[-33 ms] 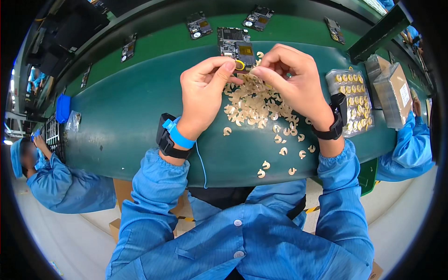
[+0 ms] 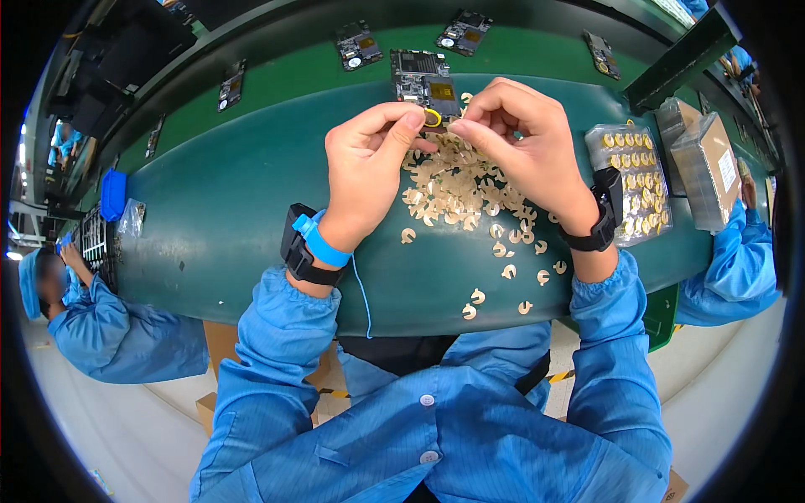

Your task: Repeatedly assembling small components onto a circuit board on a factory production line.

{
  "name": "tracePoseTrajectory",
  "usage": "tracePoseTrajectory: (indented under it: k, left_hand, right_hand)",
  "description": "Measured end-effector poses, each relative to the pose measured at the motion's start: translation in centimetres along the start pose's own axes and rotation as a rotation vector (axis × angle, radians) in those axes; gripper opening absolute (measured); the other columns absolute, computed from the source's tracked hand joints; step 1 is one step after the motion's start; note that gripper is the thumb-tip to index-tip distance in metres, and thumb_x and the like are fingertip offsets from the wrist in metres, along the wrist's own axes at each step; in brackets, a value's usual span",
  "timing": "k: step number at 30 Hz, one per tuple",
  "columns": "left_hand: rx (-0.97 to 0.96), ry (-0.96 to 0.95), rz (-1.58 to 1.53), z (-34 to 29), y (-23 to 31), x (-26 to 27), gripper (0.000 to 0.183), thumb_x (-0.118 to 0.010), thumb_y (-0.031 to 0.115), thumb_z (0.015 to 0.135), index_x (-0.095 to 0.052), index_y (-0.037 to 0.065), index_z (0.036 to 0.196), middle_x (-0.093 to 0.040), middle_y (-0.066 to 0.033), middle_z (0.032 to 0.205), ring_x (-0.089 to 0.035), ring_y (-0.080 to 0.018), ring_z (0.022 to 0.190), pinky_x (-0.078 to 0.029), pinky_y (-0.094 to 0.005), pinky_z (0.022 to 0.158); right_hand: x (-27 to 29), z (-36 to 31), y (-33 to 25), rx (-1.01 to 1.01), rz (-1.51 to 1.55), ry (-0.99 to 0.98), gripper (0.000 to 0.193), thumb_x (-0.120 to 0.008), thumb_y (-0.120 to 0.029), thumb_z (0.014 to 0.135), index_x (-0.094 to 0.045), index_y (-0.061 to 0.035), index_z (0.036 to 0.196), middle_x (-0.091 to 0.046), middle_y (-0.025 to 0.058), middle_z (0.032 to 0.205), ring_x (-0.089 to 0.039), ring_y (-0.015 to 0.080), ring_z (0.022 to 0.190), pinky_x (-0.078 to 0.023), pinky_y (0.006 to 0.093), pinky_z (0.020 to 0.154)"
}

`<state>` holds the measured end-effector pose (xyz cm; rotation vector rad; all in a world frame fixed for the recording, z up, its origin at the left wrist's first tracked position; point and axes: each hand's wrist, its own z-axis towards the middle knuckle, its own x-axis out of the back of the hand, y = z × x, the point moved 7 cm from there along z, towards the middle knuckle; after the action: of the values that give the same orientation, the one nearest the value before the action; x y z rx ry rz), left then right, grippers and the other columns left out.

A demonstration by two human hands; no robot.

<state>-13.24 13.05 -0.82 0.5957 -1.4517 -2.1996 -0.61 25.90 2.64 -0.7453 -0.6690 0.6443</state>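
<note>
My left hand (image 2: 369, 159) pinches a round, yellow-rimmed coin cell (image 2: 433, 118) between thumb and fingers. Right beside it, the thumb and fingertips of my right hand (image 2: 524, 138) are drawn together; what they hold, if anything, is too small to make out. Just beyond the coin cell lies a dark circuit board (image 2: 423, 80) with a gold-brown patch, its near edge partly covered by the fingers. Under and between both hands spreads a pile of small pale notched discs (image 2: 457, 189), several of them scattered toward the near edge of the green table.
At the right lies a clear tray (image 2: 594, 147) of yellow coin cells, with a clear-wrapped box (image 2: 708, 172) beyond it. More circuit boards (image 2: 358, 46) lie along the back strip. A blue bin (image 2: 112, 195) stands at the left. Co-workers (image 2: 117, 323) sit on both sides.
</note>
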Motion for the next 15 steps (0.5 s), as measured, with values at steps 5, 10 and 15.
tracePoseTrajectory:
  k: [5, 10, 15]
  left_hand:
    - [-0.032, 0.013, 0.064, -0.2, 0.1, -0.1, 0.02, -0.064, 0.009, 0.104, -0.072, -0.008, 0.111, -0.073, -0.0125, 0.107, -0.073, -0.0201, 0.092, -0.065, -0.0337, 0.08]
    - [-0.045, -0.007, 0.129, -0.1, 0.0, 0.1, 0.02, -0.064, 0.009, 0.105, -0.072, -0.008, 0.111, -0.073, -0.0123, 0.107, -0.073, -0.0191, 0.092, -0.064, -0.033, 0.079]
    - [-0.017, 0.003, 0.124, 0.0, -0.3, 0.1, 0.019, -0.063, 0.008, 0.105, -0.072, -0.008, 0.111, -0.073, -0.0122, 0.107, -0.072, -0.018, 0.091, -0.063, -0.0317, 0.079]
  right_hand:
    - [0.7, -0.2, 0.5, -0.064, 0.064, 0.035, 0.024, -0.081, -0.015, 0.09, -0.067, 0.0009, 0.078, -0.056, 0.0013, 0.065, -0.047, 0.0067, 0.055, -0.035, 0.0265, 0.05]
    - [1.0, 0.1, 0.6, 0.025, -0.238, -0.079, 0.016, -0.079, -0.008, 0.089, -0.066, 0.0002, 0.092, -0.06, 0.0034, 0.074, -0.051, 0.0066, 0.057, -0.04, 0.0253, 0.052]
    - [1.0, -0.1, 0.9, -0.037, -0.051, -0.067, 0.015, -0.078, -0.009, 0.09, -0.067, 0.0005, 0.095, -0.063, 0.0047, 0.081, -0.053, 0.0068, 0.058, -0.043, 0.0253, 0.053]
